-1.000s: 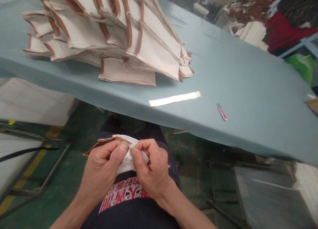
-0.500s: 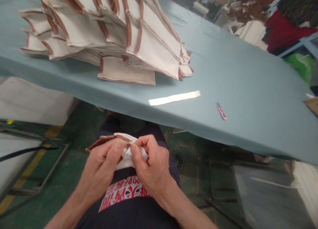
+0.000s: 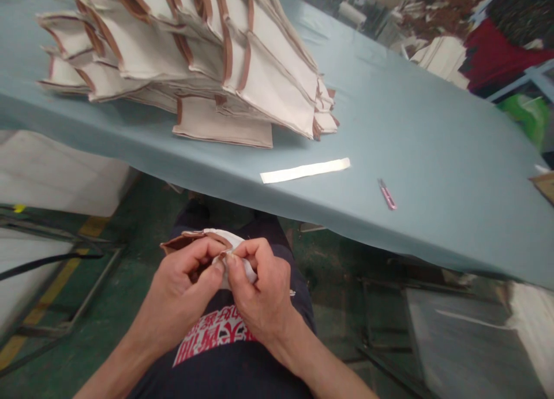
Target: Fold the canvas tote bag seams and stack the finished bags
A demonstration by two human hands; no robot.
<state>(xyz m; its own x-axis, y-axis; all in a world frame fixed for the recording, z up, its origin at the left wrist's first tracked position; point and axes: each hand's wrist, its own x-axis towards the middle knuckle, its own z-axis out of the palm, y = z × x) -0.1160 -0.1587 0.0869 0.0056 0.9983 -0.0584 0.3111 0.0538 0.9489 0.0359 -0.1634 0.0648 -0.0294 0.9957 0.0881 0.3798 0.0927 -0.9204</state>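
Note:
Over my lap, a small white fabric pouch with brown edging (image 3: 231, 236) is bunched between my fingers. My left hand (image 3: 184, 292) pinches it from the left, thumb and forefinger meeting at a seam. From the other side my right hand (image 3: 262, 289) grips the same fabric, its thumb and finger pressed together close to the left thumb. The exact spot between the fingertips is too small to make out, and my hands hide much of the pouch. On the table beyond lie a cream strip (image 3: 305, 170) and pink thread snips (image 3: 386, 195).
A large pile of white, brown-edged fabric pieces (image 3: 277, 70) covers the left of the blue-covered table (image 3: 424, 145). The table's near edge runs just past my lap. Red cloth (image 3: 497, 56) and other textiles sit at the far right. A metal frame (image 3: 86, 295) stands at left.
My left thumb has shifted and its fingers have re-gripped the fabric; the pouch's brown-edged end has moved slightly right. My right hand keeps its pinch.

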